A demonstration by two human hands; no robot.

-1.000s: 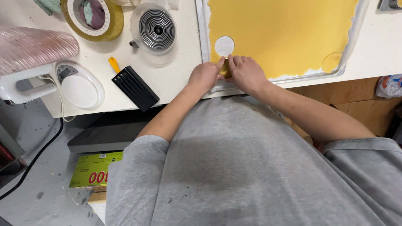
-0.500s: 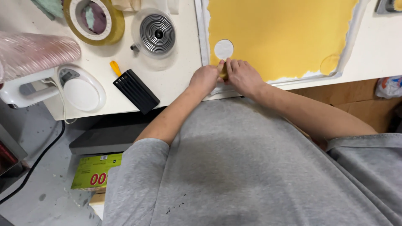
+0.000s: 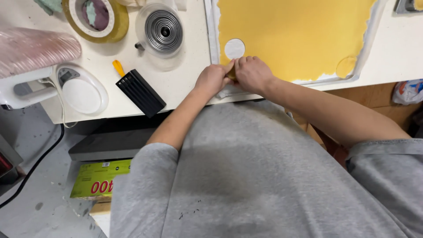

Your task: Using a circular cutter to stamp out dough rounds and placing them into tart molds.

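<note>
dough sheet (image 3: 295, 35) with one round hole cut, our hands bunched at its near left corner

we count one clean circular hole (image 3: 234, 48) in the dough sheet, just beyond our knuckles, and one faint ring mark (image 3: 346, 67) at the sheet's near right corner that looks pressed but not lifted; the rest of the sheet is uncut, so we judge the cutting barely begun. our left hand (image 3: 212, 80) and right hand (image 3: 252, 72) meet at the sheet's near edge, fingers curled together over something small and yellowish, though we cannot tell what it is or whether it is truly pinched. left of the sheet sit the nested ring cutters (image 3: 164, 31), a black comb-like tool (image 3: 140, 92) and a white scale (image 3: 81, 90). the sheet's far edge is cut off by the frame.
</note>
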